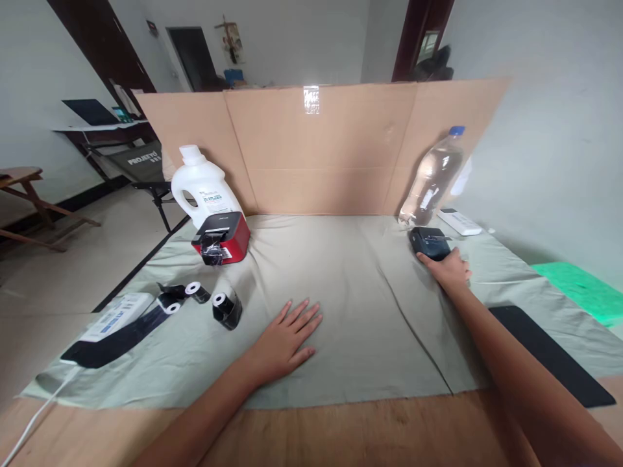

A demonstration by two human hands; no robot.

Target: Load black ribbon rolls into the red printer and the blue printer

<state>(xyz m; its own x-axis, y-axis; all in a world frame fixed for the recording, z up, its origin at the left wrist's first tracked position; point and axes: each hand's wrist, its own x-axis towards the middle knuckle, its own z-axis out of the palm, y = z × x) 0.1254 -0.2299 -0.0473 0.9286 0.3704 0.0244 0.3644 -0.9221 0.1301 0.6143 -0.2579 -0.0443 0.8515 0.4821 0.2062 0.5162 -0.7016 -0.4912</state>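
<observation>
Grey-green cloth [350, 350] is covering most of the wooden table. Brown cardboard panel [316, 155] is standing along the far edge, clear tape showing at its top.

Black slab [548, 353] is lying flat at right, partly under the line of the right forearm. At far left, white jug [209, 188] is standing behind red-and-black box [238, 240]; at far right, clear bottle [433, 178] with blue cap is leaning in view, near the panel.

Left hand [285, 340]: lying palm down on the cloth near the middle, fingers spread, holding nothing.

Right hand [450, 269]: grasping the near side of dark device [431, 243], thumb at its left, fingers bending round its right. Device is sitting just in front of the bottle; whether the two are touching, cannot tell.

Progress, in my judgement: the grip is already being made, and letting go is remaining undone. Whether the cloth is bearing the device's full weight, cannot tell. The left-side things are lying untouched: white-ended rolls [226, 311], the smallest noted, are resting on the cloth before the red-and-black box.
</observation>
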